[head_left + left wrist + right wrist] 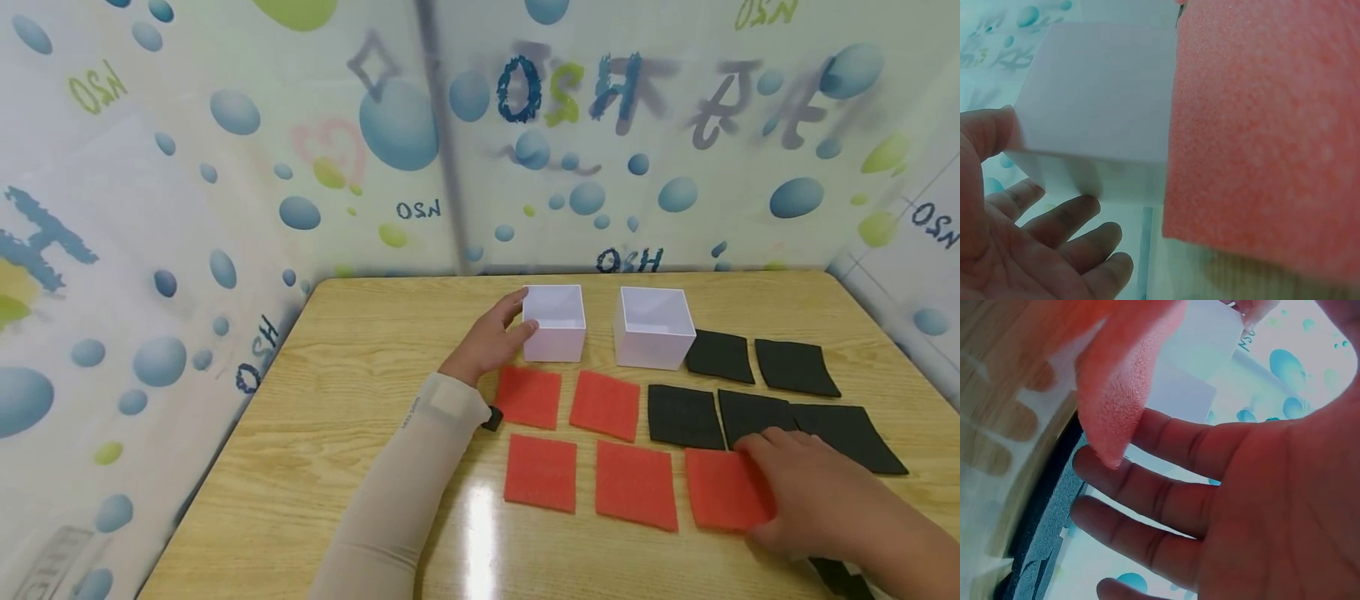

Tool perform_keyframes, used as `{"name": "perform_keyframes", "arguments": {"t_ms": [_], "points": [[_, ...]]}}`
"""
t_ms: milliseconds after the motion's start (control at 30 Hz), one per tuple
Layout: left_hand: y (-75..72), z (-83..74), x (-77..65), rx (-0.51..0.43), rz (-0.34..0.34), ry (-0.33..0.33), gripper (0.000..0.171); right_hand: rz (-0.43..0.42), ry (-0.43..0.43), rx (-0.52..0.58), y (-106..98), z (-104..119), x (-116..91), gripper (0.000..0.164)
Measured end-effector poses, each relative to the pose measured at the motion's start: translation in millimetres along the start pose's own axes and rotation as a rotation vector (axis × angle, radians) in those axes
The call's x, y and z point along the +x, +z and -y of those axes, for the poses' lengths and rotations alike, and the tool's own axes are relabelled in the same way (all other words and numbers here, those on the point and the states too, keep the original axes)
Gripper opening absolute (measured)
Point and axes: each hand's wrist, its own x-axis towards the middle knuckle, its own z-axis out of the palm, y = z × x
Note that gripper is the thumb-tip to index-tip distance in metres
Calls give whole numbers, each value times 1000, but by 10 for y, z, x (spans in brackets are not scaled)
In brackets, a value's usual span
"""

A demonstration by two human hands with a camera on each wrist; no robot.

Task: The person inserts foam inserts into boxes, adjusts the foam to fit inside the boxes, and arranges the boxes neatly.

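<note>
Okay, my left hand (489, 343), half-spread, grips a white box (557, 344); my right hand (813, 492), fingers extended, touches a red square (722, 490), grip unclear onscreen.

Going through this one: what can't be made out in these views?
- Head view: the right end of the rightmost red square, hidden by the right hand.
- Head view: part of the floor inside the left white box, hidden by its front wall.
- Left wrist view: the far end of the nearby red piece, cut off by the right edge.
- Right wrist view: the right thumb's tip, cut off by the top edge.
</note>
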Motion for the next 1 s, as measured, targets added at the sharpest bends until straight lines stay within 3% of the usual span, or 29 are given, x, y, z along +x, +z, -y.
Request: {"name": "perform_keyframes", "arguments": {"t_ms": [167, 567, 1000], "points": [[4, -8, 0, 1, -4, -16, 67, -11, -19, 27, -14, -32, 0, 99], [9, -1, -5, -2, -7, -3, 66, -190, -179, 173, -10, -71, -18, 87], [2, -7, -10, -11, -3, -8, 67, -295, -221, 372, -21, -114, -1, 85]]}}
